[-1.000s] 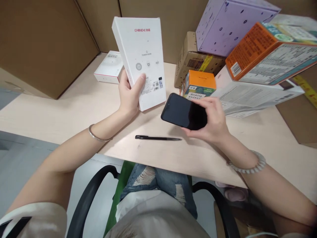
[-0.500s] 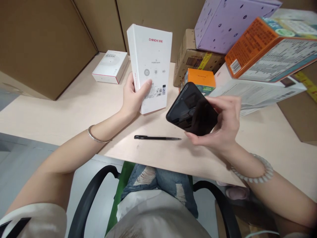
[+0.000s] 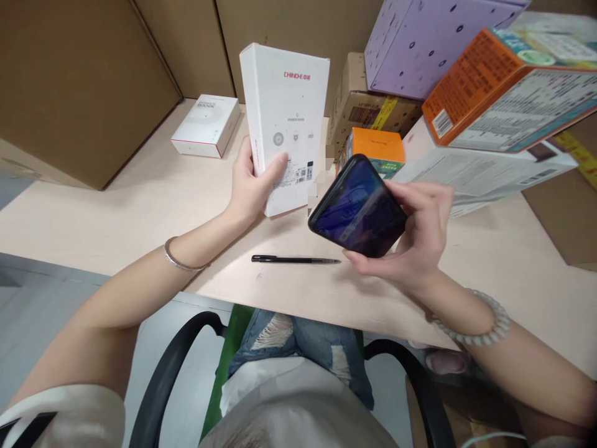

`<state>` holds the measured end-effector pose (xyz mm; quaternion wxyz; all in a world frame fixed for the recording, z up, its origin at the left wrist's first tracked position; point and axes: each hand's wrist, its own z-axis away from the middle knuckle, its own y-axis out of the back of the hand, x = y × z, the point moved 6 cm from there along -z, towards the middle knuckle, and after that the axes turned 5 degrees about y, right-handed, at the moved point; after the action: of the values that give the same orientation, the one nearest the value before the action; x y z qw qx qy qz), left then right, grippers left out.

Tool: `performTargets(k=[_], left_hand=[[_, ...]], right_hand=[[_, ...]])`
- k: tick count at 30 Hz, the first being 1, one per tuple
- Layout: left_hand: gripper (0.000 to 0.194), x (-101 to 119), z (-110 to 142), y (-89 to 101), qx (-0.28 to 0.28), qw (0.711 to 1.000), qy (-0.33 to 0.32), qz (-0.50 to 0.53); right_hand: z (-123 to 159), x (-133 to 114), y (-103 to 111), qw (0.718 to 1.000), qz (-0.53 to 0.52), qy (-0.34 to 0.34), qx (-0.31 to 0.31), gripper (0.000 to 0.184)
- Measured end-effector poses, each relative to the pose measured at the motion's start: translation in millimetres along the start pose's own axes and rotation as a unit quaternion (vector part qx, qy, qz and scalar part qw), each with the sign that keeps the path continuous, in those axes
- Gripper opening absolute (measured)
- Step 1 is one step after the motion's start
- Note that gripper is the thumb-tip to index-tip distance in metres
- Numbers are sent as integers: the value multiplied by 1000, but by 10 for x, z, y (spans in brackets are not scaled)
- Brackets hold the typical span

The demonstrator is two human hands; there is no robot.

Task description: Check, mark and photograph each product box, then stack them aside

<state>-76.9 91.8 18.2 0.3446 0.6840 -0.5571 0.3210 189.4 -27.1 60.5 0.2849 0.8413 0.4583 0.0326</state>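
My left hand (image 3: 255, 180) grips a white power bank box (image 3: 293, 99) near its lower left side, thumb across the printed face. The box stands tilted up with small icons and a code label facing me. In my right hand (image 3: 415, 236) is a black smartphone (image 3: 361, 208), held by its edges between thumb and fingers. Its screen glows dim blue and faces up toward me. A black pen (image 3: 296, 259) lies on the table (image 3: 219, 274) below the box and the phone, touched by neither hand.
A smaller white power bank box (image 3: 205, 124) lies at the back left, beside a large cardboard box (image 3: 88, 81). Stacked at the right are a purple box (image 3: 401, 50), a brown carton (image 3: 359, 106), a small orange box (image 3: 377, 146) and a larger orange box (image 3: 471, 93).
The phone's screen has gone from black to a dim blue glow. My right hand and the phone have shifted slightly left; the held box has barely moved.
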Motion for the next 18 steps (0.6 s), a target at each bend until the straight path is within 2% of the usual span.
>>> performTargets(k=[3, 7, 10, 18], left_hand=[[55, 25, 8, -12, -6, 1000, -9, -4], [57, -3, 7, -12, -17, 1000, -10, -11], [58, -32, 2, -8, -26, 999, -10, -21], [57, -19, 22, -15, -27, 999, -9, -41]], right_hand=[[-18, -55, 19, 999, 4, 28, 17, 90], [-29, -44, -2, 999, 32, 18, -11, 86], [-33, -82, -1, 999, 25, 36, -18, 84], [2, -5, -144, 994, -20, 1, -106, 83]])
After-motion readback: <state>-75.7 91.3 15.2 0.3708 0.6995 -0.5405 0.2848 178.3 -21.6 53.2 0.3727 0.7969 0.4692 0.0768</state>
